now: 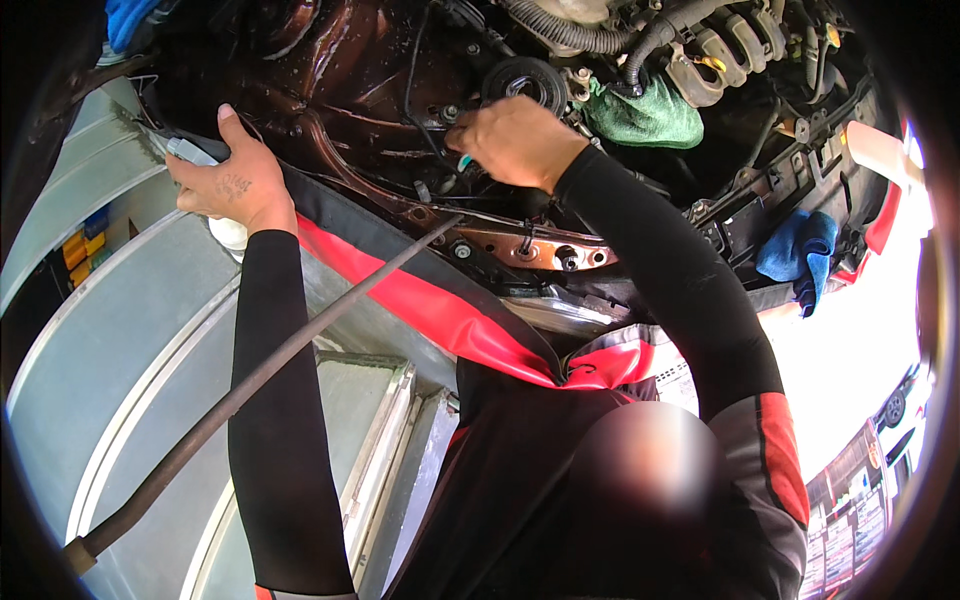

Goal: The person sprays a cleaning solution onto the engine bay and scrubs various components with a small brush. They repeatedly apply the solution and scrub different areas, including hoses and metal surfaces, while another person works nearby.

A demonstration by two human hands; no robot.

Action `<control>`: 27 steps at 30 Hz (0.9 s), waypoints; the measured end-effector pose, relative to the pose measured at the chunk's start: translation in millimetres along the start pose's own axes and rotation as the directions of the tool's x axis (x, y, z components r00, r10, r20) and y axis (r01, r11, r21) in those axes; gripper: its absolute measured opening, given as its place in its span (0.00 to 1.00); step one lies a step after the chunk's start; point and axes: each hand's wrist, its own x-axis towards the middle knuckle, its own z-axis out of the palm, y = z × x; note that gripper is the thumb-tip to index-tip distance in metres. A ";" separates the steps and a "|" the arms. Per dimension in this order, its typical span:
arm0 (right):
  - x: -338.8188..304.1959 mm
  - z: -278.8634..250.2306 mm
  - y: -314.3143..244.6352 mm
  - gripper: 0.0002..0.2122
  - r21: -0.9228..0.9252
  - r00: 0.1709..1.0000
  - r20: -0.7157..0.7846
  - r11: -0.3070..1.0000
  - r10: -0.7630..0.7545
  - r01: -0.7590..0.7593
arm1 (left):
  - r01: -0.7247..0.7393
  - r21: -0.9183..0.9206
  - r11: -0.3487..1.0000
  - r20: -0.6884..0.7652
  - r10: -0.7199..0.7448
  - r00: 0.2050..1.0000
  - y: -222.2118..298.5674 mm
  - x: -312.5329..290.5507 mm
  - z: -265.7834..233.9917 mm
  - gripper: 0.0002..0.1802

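Observation:
My left hand (235, 182) is at the left edge of the engine bay, thumb raised and fingers bent round a pale container. Its clear grey end (190, 152) shows past the fingers, and a white part (228, 233) shows below the wrist; the rest is hidden. Over the brown inner body panel (350, 130) reaches my right hand (515, 143), its fingers closed. A small teal end (465, 162) sticks out under them, too covered to name further. Beside that hand lies a round black pulley-like part (524, 85).
A metal prop rod (300, 335) slants across my left forearm. A red and black fender cover (430, 310) drapes over the car's edge. A green cloth (645, 112) lies by the engine hoses, a blue cloth (798, 248) on the front panel. Pale curved metal panels (130, 330) stand left.

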 end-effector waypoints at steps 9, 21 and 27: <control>1.8 -10.4 -24.5 0.15 0.165 0.998 0.056 0.986 -0.020 0.010 | 0.016 -0.011 1.000 0.006 -0.016 1.000 4.4 0.0 -2.2 0.57; -15.8 5.2 -31.9 0.21 0.076 0.996 0.038 0.993 0.085 -0.088 | 0.030 -0.001 1.000 -0.010 -0.030 1.000 3.9 -1.6 -2.5 0.56; -17.0 7.5 -34.6 0.20 0.056 0.987 -0.126 0.994 0.102 -0.096 | 0.030 0.023 0.999 -0.038 -0.029 0.999 2.4 -1.5 -1.3 0.55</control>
